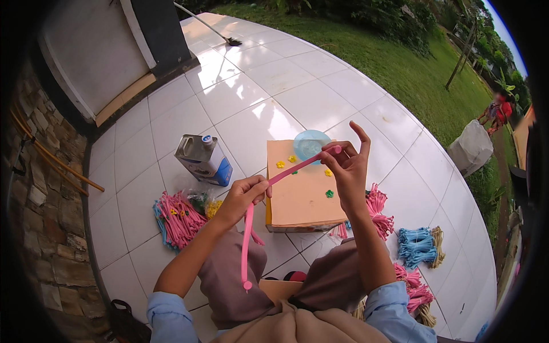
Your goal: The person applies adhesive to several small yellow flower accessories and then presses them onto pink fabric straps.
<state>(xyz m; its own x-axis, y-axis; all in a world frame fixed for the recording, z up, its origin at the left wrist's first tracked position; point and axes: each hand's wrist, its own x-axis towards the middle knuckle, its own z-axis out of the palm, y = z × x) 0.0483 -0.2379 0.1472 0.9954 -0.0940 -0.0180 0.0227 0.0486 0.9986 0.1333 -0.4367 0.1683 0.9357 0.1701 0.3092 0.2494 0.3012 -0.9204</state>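
Observation:
A long pink strip [246, 246] with a small round knob at each end is stretched between my two hands, above a cardboard box [297, 203]. My left hand [243, 197] pinches it partway along, and the loose length hangs down over my left leg. Near the other knob, my right hand [350, 166] grips the strip between thumb and index finger, with another finger raised. On the box top lie yellow flower pieces [280, 164] and green flower pieces [329, 194]. A translucent blue dish [311, 143] sits at the box's far edge, partly behind the strip and my right hand.
Left of the box stands a metal can [205, 161]. Pink bundles [182, 214] and a plastic bag with yellow bits [213, 208] lie beside my left leg. Blue bundles [416, 247] and more pink bundles [414, 288] rest at right. A white sack [470, 147] stands by the grass.

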